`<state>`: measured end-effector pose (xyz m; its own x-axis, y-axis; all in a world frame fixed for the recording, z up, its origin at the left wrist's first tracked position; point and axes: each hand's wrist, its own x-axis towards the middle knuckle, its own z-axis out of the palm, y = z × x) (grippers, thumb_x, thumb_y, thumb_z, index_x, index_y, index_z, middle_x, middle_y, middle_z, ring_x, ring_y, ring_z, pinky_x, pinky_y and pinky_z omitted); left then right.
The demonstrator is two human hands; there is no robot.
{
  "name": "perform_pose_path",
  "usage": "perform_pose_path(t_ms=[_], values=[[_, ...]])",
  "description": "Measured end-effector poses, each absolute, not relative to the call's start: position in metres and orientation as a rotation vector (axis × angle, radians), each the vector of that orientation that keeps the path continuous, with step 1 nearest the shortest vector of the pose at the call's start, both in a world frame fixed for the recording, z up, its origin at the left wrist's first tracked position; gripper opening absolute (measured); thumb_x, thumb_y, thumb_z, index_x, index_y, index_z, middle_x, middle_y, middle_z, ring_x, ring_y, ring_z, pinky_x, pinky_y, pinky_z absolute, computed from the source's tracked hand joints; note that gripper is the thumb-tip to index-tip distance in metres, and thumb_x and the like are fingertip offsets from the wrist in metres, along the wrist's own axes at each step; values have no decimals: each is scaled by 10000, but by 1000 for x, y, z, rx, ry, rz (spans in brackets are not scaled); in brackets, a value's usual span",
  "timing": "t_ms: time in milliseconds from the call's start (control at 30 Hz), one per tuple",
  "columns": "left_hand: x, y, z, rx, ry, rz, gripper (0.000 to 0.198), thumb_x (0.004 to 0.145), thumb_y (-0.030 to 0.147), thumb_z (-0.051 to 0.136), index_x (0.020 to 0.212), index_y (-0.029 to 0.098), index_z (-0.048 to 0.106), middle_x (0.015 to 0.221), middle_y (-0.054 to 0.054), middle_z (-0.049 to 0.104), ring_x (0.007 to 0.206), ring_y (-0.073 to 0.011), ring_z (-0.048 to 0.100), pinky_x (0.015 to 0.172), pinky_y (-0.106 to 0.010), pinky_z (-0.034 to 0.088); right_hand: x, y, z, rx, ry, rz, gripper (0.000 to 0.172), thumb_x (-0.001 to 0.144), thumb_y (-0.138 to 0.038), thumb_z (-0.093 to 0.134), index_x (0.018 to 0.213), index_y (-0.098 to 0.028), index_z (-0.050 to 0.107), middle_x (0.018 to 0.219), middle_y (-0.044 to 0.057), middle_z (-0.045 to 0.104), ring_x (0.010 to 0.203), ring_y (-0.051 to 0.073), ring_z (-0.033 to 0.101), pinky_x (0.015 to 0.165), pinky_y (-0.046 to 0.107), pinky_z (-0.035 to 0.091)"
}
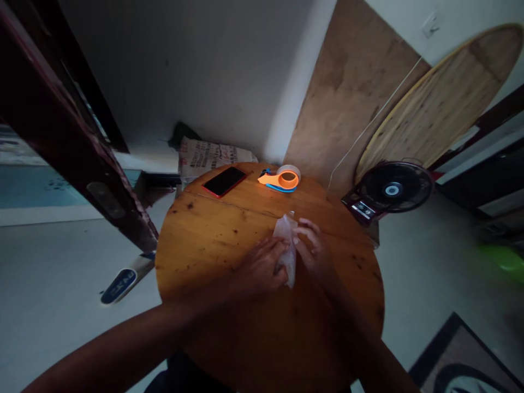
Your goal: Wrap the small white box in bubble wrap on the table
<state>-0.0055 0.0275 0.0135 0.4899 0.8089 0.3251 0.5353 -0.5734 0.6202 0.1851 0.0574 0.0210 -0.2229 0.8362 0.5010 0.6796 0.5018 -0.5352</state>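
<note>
A pale, translucent wrapped packet [289, 262], seemingly of bubble wrap, stands between my hands over the round wooden table [204, 240]. A small clear strip, perhaps tape, sticks up at its top end. My left hand [268, 265] is closed on the packet's left side, fingers bent across it and thumb lower down. From the right, my right hand [314, 251] grips the packet's edge with its curved fingertips. What is inside the wrap cannot be made out. Farther back on the table lies an orange tape dispenser [272, 179] with a roll of clear tape.
A red-edged phone [224, 182] lies at the table's back left. Behind the table is a printed sack [213, 153]. A dark fan [393, 187] stands at the right, near a leaning round wooden board [442, 103]. One slipper [119, 286] is on the floor at left.
</note>
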Motion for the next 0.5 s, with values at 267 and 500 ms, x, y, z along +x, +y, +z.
perform_pose_path(t_ms=[267,500], values=[[-5,36,10,2252,1019,655,666,802,216,476,1438,118,306,1497,-173,353,1398,-303,311,1151,-513,281,185,57,20,-1236,-1981,226,185,910,-269,495,1014,-246,647,1284,84,538,1247,230,478,1060,441,384],[-4,38,7,2283,1026,683,684,780,218,498,1430,154,294,1499,-156,351,1407,-315,287,1145,-504,299,191,64,39,-1181,-2095,212,259,913,-217,441,1063,-242,650,1377,92,474,1280,233,453,1069,465,366]])
